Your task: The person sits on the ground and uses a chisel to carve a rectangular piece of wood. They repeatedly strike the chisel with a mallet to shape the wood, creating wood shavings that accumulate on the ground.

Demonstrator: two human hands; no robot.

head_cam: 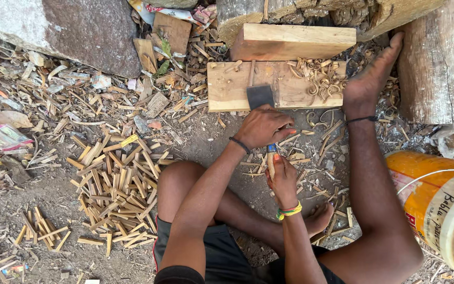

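My left hand (262, 126) is clamped over the chisel (260, 97) at the board's (227, 89) near edge. My right hand (283, 176) grips its handle (271, 158). Open ground lies between board and stick pile (116, 189).

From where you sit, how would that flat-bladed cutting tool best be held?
Probably as it is gripped now: the right hand around the wooden handle end nearest the body, coming from below, and the left hand over the shaft just behind the dark blade. The tool points away toward the wooden board, so the handle faces the person and the edge stays clear.
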